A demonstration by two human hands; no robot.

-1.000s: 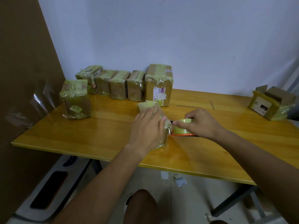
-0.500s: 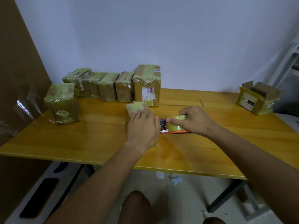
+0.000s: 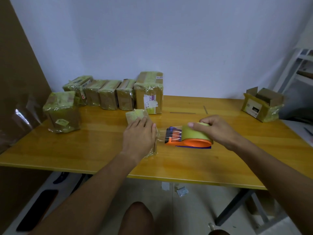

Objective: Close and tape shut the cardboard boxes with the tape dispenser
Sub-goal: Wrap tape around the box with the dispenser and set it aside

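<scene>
A small tape-wrapped cardboard box (image 3: 135, 115) sits mid-table, mostly covered by my left hand (image 3: 138, 138), which lies flat on top and presses it down. Just right of it is the orange tape dispenser (image 3: 191, 141) with its yellowish roll. My right hand (image 3: 215, 131) grips the roll from above. A short strip of clear tape (image 3: 160, 134) stretches from the dispenser's mouth to the box's right side.
Several taped boxes (image 3: 110, 94) line the back left by the wall, with one taller box (image 3: 149, 92) and another box (image 3: 61, 114) at the left. An open-flapped box (image 3: 262, 104) stands at the far right. The wooden table (image 3: 186, 163) ends near me; scraps lie on the floor.
My right hand has pulled the dispenser rightward away from the box, drawing out a strip of tape. My left hand stays pressed on the box.
</scene>
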